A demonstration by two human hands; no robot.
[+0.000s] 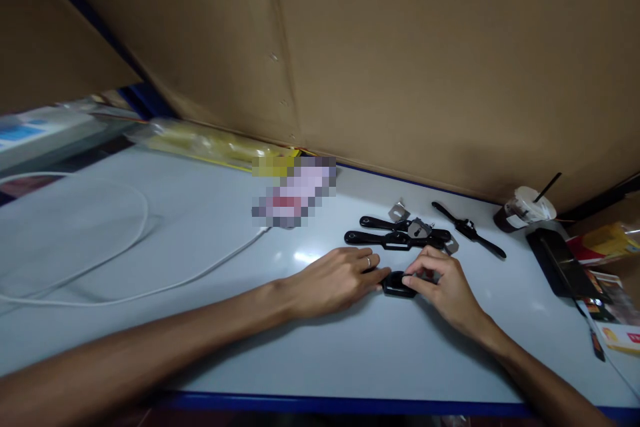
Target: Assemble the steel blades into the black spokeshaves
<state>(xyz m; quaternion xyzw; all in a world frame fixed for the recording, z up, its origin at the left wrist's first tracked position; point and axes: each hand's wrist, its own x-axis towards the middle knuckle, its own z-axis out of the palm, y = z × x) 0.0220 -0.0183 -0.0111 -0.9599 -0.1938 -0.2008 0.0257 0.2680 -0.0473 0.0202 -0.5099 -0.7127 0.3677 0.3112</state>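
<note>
On the table, a black spokeshave body point(400, 285) lies between my two hands. My left hand point(345, 280), with a ring on one finger, rests over its left end, fingers closed around the handle there. With thumb and fingertips pinched, my right hand point(445, 283) touches the middle of the body; whatever is in the pinch is too small to make out. Just beyond are two more black spokeshaves, a nearer one point(367, 238) and a farther one point(375, 221). Around them lie metal plates, including a pale one point(399, 211) and a darker one point(419, 229).
Another spokeshave point(467, 228) lies back right, near a lidded drink cup point(523, 208) with a straw. A black case-like object point(560, 260) sits right. A white cable point(210, 283) runs to a pixelated item point(300, 193). A cardboard wall point(400, 67) borders the table point(300, 353).
</note>
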